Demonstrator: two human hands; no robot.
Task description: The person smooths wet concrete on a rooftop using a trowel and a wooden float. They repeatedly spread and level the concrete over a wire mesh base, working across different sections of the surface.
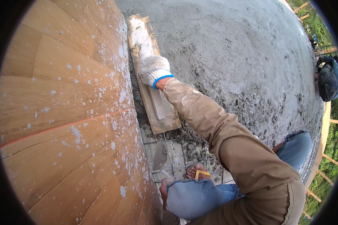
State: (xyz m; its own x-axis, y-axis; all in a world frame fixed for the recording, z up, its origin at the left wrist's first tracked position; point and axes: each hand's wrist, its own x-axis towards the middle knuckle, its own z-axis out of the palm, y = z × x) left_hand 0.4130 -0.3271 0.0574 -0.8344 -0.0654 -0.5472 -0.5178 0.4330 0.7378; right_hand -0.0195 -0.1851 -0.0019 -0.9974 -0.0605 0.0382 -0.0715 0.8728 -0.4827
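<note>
A brown sleeve [257,155] crosses closest, leading to the gloved right hand [154,70], clenched around the wooden float [166,123] directly beneath. Its long axis runs forward over wet concrete [229,48], beside the plank-patterned wall [64,93]. The left hand [163,190] is farther, near a trowel [160,155]; mostly hidden, its grip I cannot tell.

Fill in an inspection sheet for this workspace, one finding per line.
Surface: grey concrete, rough nearby, smoother farther off.
Job's things: wooden float on the concrete beside the wood-look wall; trowel below it in the picture.
Clutter: pale splatters on the wall.
Hands: right hand, gloved, grips the float; left hand at the trowel's handle, grip partly hidden.
Cables: nothing seen.
Surroundings: another person bent over at right; greenery beyond.
</note>
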